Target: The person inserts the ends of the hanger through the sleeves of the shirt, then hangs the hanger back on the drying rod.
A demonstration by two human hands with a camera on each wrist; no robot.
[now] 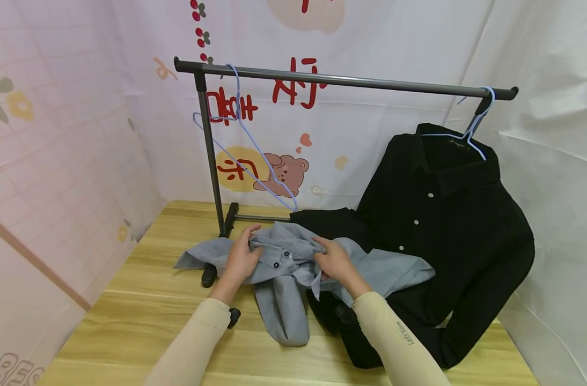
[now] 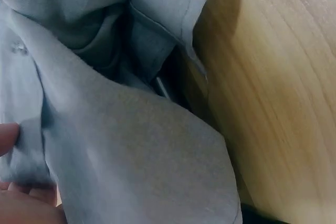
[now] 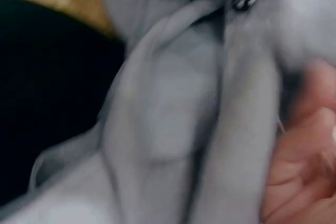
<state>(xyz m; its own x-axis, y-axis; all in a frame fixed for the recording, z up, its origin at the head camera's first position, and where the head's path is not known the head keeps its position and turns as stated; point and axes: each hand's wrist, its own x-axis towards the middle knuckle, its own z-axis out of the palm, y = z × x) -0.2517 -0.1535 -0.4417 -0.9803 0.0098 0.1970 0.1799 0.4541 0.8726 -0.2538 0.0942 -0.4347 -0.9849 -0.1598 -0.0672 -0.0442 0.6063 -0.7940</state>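
Observation:
A crumpled grey shirt [image 1: 293,252] with dark buttons lies bunched at the middle of the table, one sleeve hanging toward the front. At its left part, my left hand [image 1: 242,258] pinches the cloth between thumb and fingers. The left wrist view shows the thumb over a folded edge of the grey shirt [image 2: 147,145] and fingers beneath. My right hand [image 1: 336,261] grips the shirt's right part, its fingers [image 3: 299,177] curled beside a fold in the right wrist view. A dark button [image 3: 241,2] shows there, slightly blurred.
A dark metal clothes rack [image 1: 351,80] stands across the table [image 1: 144,316]. An empty blue hanger [image 1: 257,145] hangs at its left end. At the right end, a black shirt [image 1: 448,214] hangs on another blue hanger [image 1: 472,131], its lower part spread over the table behind the grey shirt.

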